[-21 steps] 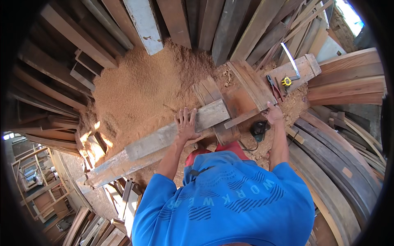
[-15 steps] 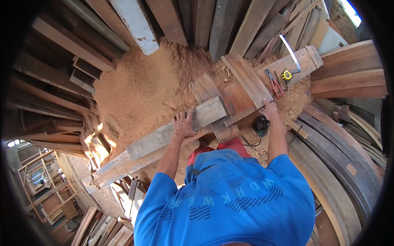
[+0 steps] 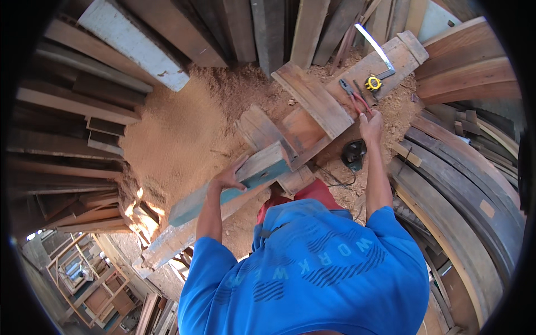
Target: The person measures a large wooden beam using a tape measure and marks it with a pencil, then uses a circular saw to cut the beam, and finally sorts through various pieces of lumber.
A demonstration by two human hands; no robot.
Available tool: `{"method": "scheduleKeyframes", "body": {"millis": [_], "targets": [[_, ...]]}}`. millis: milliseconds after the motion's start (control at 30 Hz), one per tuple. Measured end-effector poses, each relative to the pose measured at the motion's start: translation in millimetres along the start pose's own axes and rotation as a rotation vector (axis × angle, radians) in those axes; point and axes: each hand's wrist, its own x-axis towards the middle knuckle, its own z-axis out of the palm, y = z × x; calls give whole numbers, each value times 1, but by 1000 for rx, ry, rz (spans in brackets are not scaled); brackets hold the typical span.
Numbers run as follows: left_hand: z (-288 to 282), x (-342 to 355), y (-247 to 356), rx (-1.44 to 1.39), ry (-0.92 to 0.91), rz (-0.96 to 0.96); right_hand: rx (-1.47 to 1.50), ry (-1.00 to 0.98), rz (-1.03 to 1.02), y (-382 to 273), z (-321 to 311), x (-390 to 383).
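My left hand (image 3: 228, 178) grips a long grey timber (image 3: 261, 162), whose teal side now faces me; the timber lies tilted over another long board (image 3: 162, 248). My right hand (image 3: 371, 124) has its fingers closed on the handle ends of red-handled pliers (image 3: 354, 96), whose head rests on a plank (image 3: 407, 56). Beside the pliers are a yellow tape measure (image 3: 373, 83) and a metal rule or square (image 3: 379, 53). A wide board (image 3: 310, 97) lies just left of my right hand, over brown boards (image 3: 298, 125). A black power tool (image 3: 353, 155) with a cord sits below.
Upright planks (image 3: 212, 33) ring the back and left. Sawdust (image 3: 167, 139) covers the ground between them. Stacked boards (image 3: 463, 75) and long curved timbers (image 3: 463, 212) lie at the right. Wooden frames (image 3: 92, 279) stand at the lower left.
My right hand has left the board's corner and moved up to the pliers. My left hand has shifted left and tipped the timber, exposing its teal side. The view has turned somewhat.
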Motion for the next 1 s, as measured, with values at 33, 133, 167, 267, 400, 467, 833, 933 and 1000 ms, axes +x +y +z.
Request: {"method": "scheduleKeyframes", "body": {"millis": [33, 133, 167, 267, 400, 467, 833, 933, 1000], "targets": [[2, -6, 1, 9, 17, -9, -66, 13, -26, -15, -9, 13], [5, 0, 5, 60, 12, -43, -272, 62, -49, -28, -23, 52], [9, 1, 8, 83, 17, -75, -331, 71, -65, -30, -24, 66], [13, -2, 12, 196, 55, -86, -439, 52, -170, -13, -10, 111], [3, 1, -9, 72, 48, 59, -550, -212, -75, -35, 3, 157], [-16, 5, 0, -115, -65, -99, -622, -223, -13, -36, 16, 164], [-11, -1, -1, -241, 23, -123, -101, 52, -239, 7, 20, 152], [10, -10, 2, -30, 102, -62, 343, -37, -84, -5, -8, 99], [29, -19, 1, 203, 213, -8, 802, -260, 37, -9, -29, 67]]}}
